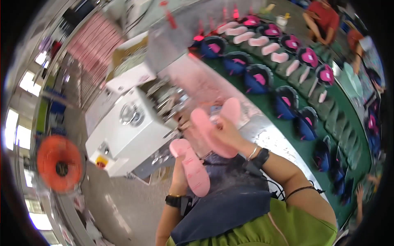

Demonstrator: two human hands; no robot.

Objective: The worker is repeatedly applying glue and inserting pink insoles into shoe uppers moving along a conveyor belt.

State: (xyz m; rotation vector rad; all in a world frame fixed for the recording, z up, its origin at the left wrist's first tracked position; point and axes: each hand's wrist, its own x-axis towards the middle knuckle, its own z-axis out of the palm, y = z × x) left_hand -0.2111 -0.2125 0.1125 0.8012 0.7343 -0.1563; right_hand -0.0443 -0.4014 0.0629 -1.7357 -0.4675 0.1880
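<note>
A pink shoe insole (196, 176) with faint markings is gripped in my left hand (179, 174), its upper end close to the white machine. My right hand (227, 133) holds a second pink insole (202, 119), thumb and fingers pressed on its middle. Another pink insole (232, 110) shows just beyond the right hand; whether the fingers hold it too is hard to make out. The white machine (127, 127) has a metal working head (168, 98) that faces the insoles, left of my right hand.
A green conveyor belt (262, 104) on the right carries dark blue shoe uppers (287, 102), pink insoles (271, 49) and grey-green pieces (338, 127). A metal ledge (269, 135) borders it. An orange fan (60, 163) stands left. A person in red (322, 18) sits across.
</note>
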